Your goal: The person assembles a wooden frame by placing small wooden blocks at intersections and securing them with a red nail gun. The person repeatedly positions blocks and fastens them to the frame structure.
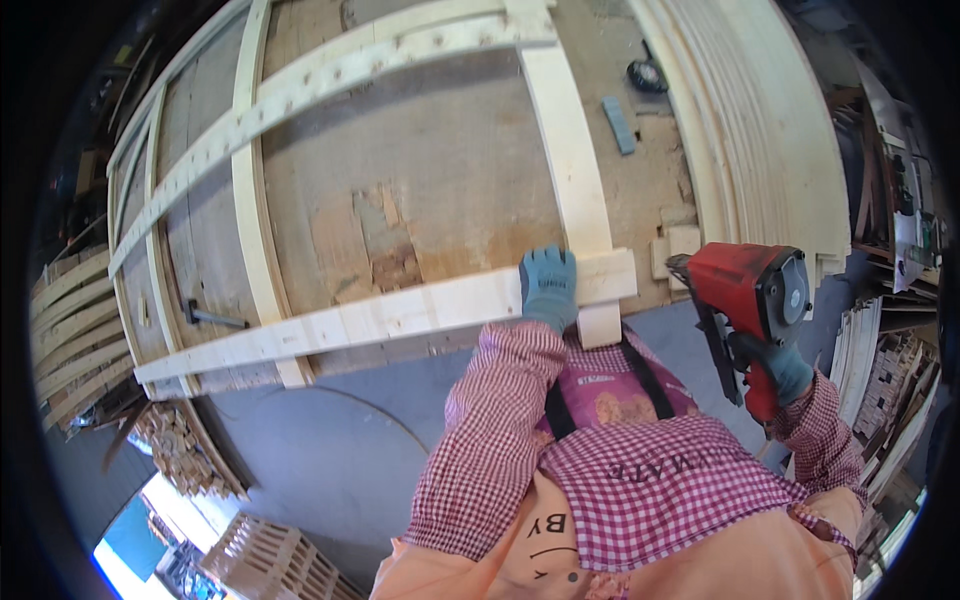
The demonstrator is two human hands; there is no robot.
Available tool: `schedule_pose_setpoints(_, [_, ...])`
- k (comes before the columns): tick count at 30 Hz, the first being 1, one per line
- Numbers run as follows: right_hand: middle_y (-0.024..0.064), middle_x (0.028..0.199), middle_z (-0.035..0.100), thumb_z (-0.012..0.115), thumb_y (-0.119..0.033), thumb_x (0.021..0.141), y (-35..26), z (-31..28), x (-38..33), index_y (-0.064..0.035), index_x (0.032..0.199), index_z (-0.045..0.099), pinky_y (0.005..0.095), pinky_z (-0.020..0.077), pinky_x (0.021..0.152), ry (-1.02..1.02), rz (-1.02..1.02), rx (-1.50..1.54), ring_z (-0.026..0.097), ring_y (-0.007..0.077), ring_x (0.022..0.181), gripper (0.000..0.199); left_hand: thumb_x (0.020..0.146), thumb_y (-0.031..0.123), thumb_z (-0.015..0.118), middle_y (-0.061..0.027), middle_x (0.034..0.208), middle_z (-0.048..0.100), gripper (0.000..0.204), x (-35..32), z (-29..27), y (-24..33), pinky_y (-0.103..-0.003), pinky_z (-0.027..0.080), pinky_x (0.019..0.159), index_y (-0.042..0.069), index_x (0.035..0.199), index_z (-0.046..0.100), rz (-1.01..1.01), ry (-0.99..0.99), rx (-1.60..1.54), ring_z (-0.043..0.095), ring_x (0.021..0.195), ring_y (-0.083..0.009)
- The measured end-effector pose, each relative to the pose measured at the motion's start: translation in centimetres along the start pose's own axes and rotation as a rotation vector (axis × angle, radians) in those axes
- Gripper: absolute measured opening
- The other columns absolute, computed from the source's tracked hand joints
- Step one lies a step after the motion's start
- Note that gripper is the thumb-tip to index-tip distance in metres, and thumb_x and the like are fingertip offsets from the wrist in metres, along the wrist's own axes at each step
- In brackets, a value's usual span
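A frame of pale wooden slats lies on a worn wooden bench. My left hand (549, 288), in a blue-grey glove, is closed over the near long slat (400, 312) close to its right end. Just beyond my fingers, a cross slat (568, 150) meets that long slat at the corner. My right hand (787, 372), gloved too, grips the handle of a red and black nail gun (742, 283). The gun is held up to the right of the corner, its nose apart from the slats. Part of the right hand is hidden behind the handle.
A stack of long pale boards (755, 130) lies at the right of the bench (430, 190). Near it are a grey-blue strip (619, 125) and a black roundish object (648, 76). A hammer (215, 318) lies inside the frame. Slatted pallets (275, 558) stand at the lower left.
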State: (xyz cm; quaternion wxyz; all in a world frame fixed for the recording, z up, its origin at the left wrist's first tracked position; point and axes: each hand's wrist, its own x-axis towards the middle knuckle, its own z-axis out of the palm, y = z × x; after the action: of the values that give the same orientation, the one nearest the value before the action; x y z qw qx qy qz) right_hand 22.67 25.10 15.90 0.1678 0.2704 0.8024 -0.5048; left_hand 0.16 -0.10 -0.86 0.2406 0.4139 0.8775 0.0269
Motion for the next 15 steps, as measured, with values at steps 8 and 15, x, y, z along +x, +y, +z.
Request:
schedule_pose_setpoints(8, [0.0070, 0.068, 0.061, 0.068, -0.018, 0.080, 0.2, -7.9, 4.9, -0.0035, 0.092, 0.061, 0.0319, 0.0475, 0.046, 0.496, 0.387, 0.551, 0.058, 0.0201, 0.051, 0.020, 0.059, 0.031, 0.071, -0.0157, 0.113, 0.048, 0.063, 0.4, -0.6, -0.2, -0.047, 0.030, 0.099, 0.004, 0.113, 0.053, 0.058, 0.001, -0.088, 0.045, 0.109, -0.0336])
schedule_pose_setpoints(15, [0.0081, 0.070, 0.062, 0.071, -0.023, 0.080, 7.0, -18.1, 14.8, -0.0041, 0.091, 0.063, 0.0341, 0.0474, 0.043, 0.574, 0.353, 0.631, 0.058, 0.0212, 0.050, 0.024, 0.058, 0.044, 0.075, -0.0193, 0.128, 0.044, 0.081, 0.1, -2.0, -0.6, -0.051, 0.025, 0.107, 0.003, 0.123, 0.046, 0.102, -0.081, -0.110, 0.040, 0.120, -0.0360])
